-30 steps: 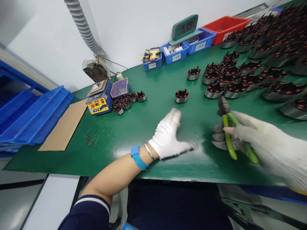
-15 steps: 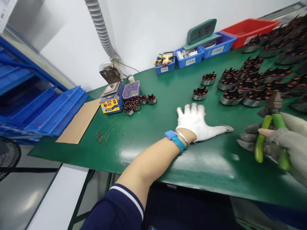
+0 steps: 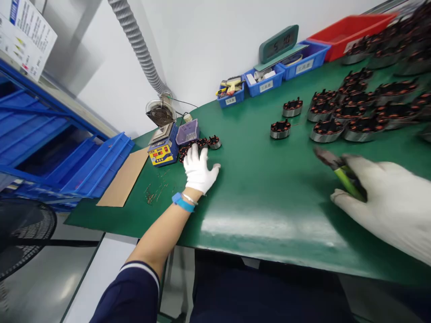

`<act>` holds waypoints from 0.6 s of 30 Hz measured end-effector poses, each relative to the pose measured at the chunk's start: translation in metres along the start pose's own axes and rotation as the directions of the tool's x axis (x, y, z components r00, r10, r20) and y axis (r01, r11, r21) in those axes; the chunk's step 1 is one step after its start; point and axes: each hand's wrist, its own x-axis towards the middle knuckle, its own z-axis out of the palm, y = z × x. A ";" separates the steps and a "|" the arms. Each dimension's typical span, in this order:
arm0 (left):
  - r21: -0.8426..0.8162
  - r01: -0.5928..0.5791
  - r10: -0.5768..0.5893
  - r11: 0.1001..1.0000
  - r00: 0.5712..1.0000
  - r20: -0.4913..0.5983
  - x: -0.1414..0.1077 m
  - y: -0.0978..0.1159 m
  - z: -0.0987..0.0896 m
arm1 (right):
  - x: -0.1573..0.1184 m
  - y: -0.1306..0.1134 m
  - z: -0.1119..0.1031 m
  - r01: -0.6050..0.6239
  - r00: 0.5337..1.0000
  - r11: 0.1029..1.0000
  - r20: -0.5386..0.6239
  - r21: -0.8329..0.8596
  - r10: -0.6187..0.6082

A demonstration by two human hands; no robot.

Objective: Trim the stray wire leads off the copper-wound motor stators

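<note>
My left hand (image 3: 199, 171), in a white glove, reaches over the green table with its fingers apart, at the near edge of a small group of wound metal rings (image 3: 214, 142) in front of the purple tray (image 3: 187, 132). Its fingertips overlap some rings, and contact cannot be made out. At the right, my right hand (image 3: 367, 190), also gloved, is closed around green-handled cutters (image 3: 346, 179), their dark jaws pointing up and left. Two single rings (image 3: 280, 129) stand mid-table, one behind the other.
Many more rings (image 3: 326, 131) crowd the right side. A blue and yellow device (image 3: 164, 152) stands beside a cardboard sheet (image 3: 124, 177). Blue bins (image 3: 266, 85), a red bin (image 3: 346, 33) and a clock (image 3: 279, 43) line the back. Wire scraps (image 3: 151, 196) lie at left.
My left hand has moved left from mid-table to the small group of rings. My right hand has turned, so the cutters now point left, lower over the table. The view has shifted slightly.
</note>
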 end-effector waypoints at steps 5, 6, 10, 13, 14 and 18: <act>-0.046 0.064 -0.059 0.997 0.993 0.106 0.066 0.033 -0.002 | -0.005 -0.012 -0.028 0.090 0.993 0.969 0.101 -0.230 -0.068; -0.053 0.052 -0.046 0.997 0.993 0.111 0.073 0.038 -0.004 | -0.005 -0.014 -0.033 0.078 0.992 0.967 0.120 -0.243 -0.049; -0.076 -0.068 0.078 0.995 0.988 0.136 0.063 0.047 -0.014 | 0.001 -0.014 -0.043 0.084 0.995 0.956 0.070 -0.281 -0.067; -0.129 -0.229 0.249 0.965 0.952 0.176 0.018 0.050 -0.018 | 0.002 -0.015 -0.034 0.264 0.953 0.939 -0.088 -0.223 -0.289; -0.194 -0.335 0.365 0.922 0.918 0.153 -0.001 0.050 -0.020 | 0.001 -0.017 -0.028 0.337 0.926 0.927 -0.123 -0.164 -0.358; -0.449 -0.555 0.632 0.700 0.775 0.027 -0.074 0.054 -0.026 | -0.015 -0.035 -0.007 0.446 0.895 0.876 -0.125 0.183 -0.429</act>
